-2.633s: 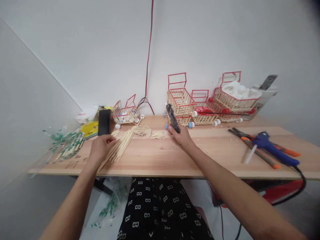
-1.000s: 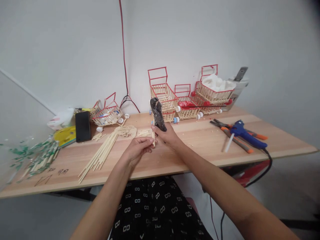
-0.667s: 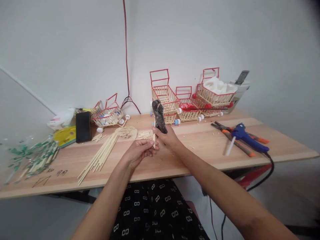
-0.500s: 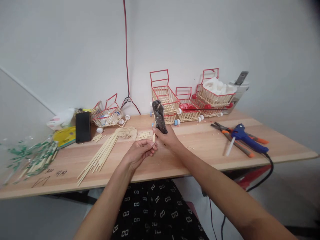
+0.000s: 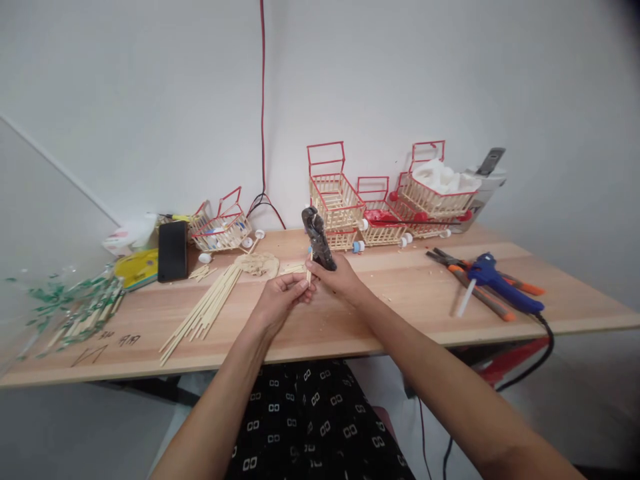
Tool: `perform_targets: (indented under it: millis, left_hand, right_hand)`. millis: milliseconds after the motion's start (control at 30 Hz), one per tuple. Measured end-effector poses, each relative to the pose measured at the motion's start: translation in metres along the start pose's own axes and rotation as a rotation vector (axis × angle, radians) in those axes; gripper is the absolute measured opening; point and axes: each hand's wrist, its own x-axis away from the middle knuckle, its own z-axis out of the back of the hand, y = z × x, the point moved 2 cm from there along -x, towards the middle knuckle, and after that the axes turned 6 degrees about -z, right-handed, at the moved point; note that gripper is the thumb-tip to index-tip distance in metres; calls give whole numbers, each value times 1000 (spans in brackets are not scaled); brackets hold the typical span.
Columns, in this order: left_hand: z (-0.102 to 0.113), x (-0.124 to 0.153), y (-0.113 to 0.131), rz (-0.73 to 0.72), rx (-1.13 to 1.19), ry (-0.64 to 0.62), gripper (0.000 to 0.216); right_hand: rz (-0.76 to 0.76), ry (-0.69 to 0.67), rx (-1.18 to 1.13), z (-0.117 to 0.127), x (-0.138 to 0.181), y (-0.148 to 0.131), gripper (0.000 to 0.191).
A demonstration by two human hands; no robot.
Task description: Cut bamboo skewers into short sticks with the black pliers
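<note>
While the fingers of your left hand [image 5: 280,303] pinched a thin, pale wooden stick [image 5: 309,274] upright above the light wooden table [image 5: 345,333], your right hand [image 5: 343,277] clenched a dark, scuffed hand tool [image 5: 319,238] just beside it. Beyond them, miniature pale-wood carts [image 5: 341,217] with red rims stood near the grey-white wall [image 5: 400,80].

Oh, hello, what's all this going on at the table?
A person is working with both bare hands over the table. The right hand grips a dark tool, and the left hand pinches a thin stick just below it. More loose sticks lie in a bunch to the left. Small red-trimmed carts stand along the wall, and a blue glue gun rests on the right.
</note>
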Motion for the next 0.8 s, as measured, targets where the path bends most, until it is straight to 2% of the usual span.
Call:
perform_targets:
  millis: [100, 267, 400, 567, 800]
  left_hand:
    - [0, 3, 2, -30, -94, 24, 30]
    - [-2, 3, 5, -138, -360, 89, 13]
    - [-6, 6, 8, -216, -471, 109, 12]
    - [-9, 8, 10, -253, -466, 109, 17]
    - [-4, 6, 5, -91, -214, -6, 22]
  right_hand:
    - [-38, 2, -43, 1, -1, -1, 37]
    - [-63, -29, -91, 1, 0, -3, 39]
    - [-90, -34, -104, 0, 1, -4, 40]
    - [-60, -37, -102, 0, -1, -2, 40]
    - [-23, -4, -58, 2, -1, 1, 37]
